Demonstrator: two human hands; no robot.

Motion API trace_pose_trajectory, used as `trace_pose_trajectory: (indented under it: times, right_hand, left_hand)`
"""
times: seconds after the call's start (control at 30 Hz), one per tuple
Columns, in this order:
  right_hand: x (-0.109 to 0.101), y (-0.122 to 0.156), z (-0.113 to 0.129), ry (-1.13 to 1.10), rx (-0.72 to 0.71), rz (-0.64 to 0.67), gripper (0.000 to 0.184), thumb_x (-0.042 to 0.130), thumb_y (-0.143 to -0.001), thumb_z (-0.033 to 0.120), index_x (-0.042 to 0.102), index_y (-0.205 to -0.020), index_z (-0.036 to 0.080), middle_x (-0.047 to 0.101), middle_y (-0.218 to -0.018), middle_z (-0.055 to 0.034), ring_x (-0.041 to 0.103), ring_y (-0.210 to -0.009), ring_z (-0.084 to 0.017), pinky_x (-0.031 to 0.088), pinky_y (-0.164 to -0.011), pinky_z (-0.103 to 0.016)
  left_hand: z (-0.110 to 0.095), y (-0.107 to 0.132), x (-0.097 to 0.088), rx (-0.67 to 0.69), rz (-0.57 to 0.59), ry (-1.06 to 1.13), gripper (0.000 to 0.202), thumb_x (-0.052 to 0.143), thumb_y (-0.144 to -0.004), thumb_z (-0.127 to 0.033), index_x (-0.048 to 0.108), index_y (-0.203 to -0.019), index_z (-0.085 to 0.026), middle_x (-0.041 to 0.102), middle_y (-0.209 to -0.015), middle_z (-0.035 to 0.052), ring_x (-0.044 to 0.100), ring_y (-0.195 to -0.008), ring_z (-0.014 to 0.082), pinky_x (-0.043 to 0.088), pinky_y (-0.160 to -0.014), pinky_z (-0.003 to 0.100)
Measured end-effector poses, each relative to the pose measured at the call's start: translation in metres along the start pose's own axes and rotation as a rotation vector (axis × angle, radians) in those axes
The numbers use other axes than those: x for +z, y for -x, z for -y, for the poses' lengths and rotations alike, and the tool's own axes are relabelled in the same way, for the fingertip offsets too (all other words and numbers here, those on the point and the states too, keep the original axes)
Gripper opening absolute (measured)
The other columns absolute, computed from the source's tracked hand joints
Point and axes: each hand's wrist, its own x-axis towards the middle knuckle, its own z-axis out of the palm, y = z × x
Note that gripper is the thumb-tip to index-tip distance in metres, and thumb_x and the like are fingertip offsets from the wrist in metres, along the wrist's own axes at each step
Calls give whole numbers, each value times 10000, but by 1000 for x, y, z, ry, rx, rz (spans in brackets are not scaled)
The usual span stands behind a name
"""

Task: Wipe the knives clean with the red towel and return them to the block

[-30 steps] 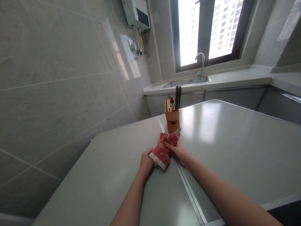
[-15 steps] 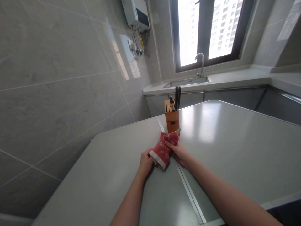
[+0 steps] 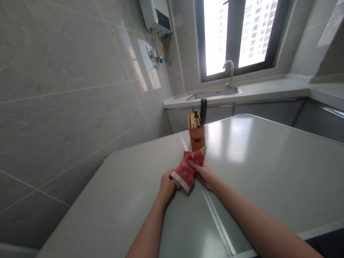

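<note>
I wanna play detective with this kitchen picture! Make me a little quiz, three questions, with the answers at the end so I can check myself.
1. Pick one: what color is most of the cloth?
(a) blue
(b) red
(c) green

2. True or false: the right hand touches the cloth.

3. Fill in the blank: a pointed ____ pokes out past the cloth, in front of the wooden block.

Key:
1. (b) red
2. True
3. blade
</note>
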Motion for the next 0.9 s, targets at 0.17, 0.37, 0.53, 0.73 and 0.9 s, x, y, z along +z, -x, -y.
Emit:
trace_pose_trajectory:
  times: [0.17,0.37,0.53,0.73,0.9]
  right_hand:
    - [0,-1,0,2,2,-17,320,715,-663,319,606,-926,175,680,-902,-55,637,-802,-192,495,-748,-324]
    - [0,0,1,-22,2,-11,336,723,-650,324,599,-929,183,679,-873,-45,635,-768,-180,495,-749,-328]
    - [-1,-1,1,10,8,3,339,720,-652,338,604,-923,171,679,-879,-60,636,-774,-192,496,-736,-330]
    - [-1,-2,1,-6,-1,-38,325,715,-664,322,597,-935,185,684,-891,-46,638,-782,-184,499,-737,-320]
    - [-1,-3,6,-49,-16,-120,282,716,-663,316,607,-886,184,691,-862,-43,643,-748,-173,508,-715,-302]
  left_hand:
    - [0,0,0,1,-13,23,163,500,-697,-178,642,-735,-107,626,-689,1,510,-637,132,391,-604,211]
    - [-1,1,0,-6,-30,25,162,514,-699,-193,645,-725,-102,617,-678,0,503,-644,135,393,-614,216]
    - [1,1,0,-19,-24,41,167,514,-700,-196,645,-739,-101,607,-662,-3,496,-627,132,396,-609,219]
    - [-6,2,-2,-9,-50,9,191,516,-732,-263,630,-690,-115,600,-655,2,512,-666,147,393,-617,216]
    - [-8,1,-5,8,-96,-46,301,481,-782,-366,602,-645,-127,556,-605,1,495,-637,142,368,-591,213]
